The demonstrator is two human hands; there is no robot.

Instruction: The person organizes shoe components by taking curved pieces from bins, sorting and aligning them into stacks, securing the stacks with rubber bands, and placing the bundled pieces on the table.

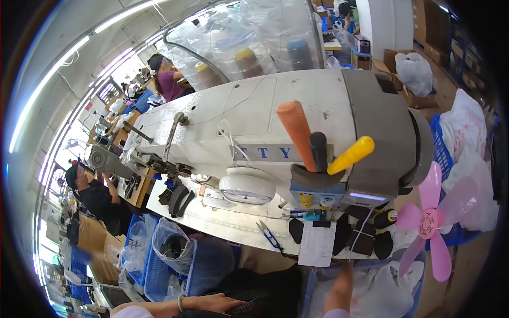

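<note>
My left hand, with a pale bracelet at the wrist, lies flat on black cloth over my lap, fingers stretched out. At the table's front edge is my right hand, seen end-on, its fingers not distinguishable. Just above it, a pale cord crosses a stack of dark pieces. Dark curved pieces lie on either side of the stack. A sheet of paper with writing sits to its left, and blue-handled thread snips are farther left.
A large sewing machine fills the middle, with orange, black and yellow handles standing in a holder. A pink fan stands right. Blue crates with plastic bags are below the table. Other people work at the left.
</note>
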